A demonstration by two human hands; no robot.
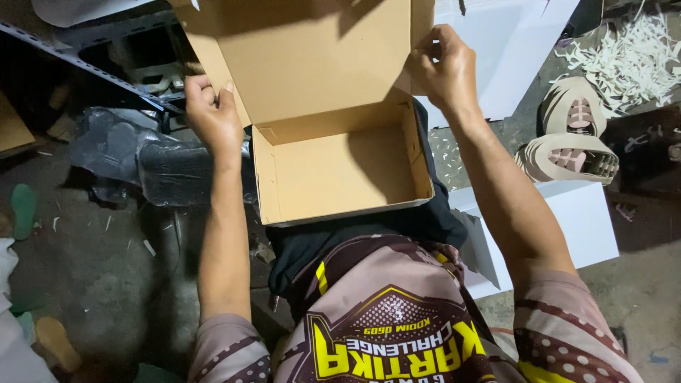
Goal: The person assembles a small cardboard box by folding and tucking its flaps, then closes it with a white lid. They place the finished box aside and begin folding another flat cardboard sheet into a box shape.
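We see the open brown cardboard box [340,167] resting on the lap; left hand [213,117] and right hand [447,67] pinch its raised lid's side flaps, keeping it upright.

An open brown cardboard box [340,170] is held on the lap at centre, its raised lid [312,57] toward 12 o'clock. The lid's edge at 10 o'clock is gripped by the left hand [211,117], its flap at 1 o'clock by the right hand [445,67]. Beige shoes [571,142] are seen at 3 o'clock.
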